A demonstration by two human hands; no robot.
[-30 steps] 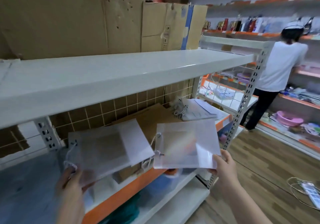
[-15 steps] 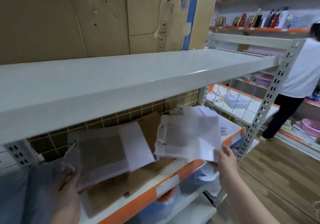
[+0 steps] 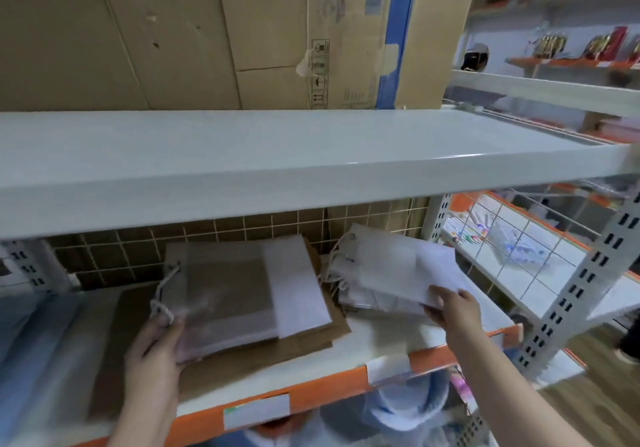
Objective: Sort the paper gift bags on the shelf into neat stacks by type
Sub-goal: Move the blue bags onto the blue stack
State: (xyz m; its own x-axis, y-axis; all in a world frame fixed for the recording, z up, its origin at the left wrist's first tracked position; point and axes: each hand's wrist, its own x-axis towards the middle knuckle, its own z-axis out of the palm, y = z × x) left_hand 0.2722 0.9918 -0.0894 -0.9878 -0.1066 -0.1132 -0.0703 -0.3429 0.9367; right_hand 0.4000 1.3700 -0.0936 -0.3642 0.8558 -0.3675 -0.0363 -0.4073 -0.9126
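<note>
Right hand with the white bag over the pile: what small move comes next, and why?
Probably let go and square it up: the right hand pinches the white bag already lying on the white pile, slightly askew.

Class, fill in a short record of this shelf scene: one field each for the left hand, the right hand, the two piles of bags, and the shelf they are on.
left hand: left hand grips a translucent bag with cord handles, lying on the brown bag pile
right hand: right hand holds a white bag on the white bag pile
piles: brown pile left, white pile right, apart
shelf: orange-edged shelf, under a white upper shelf
</note>
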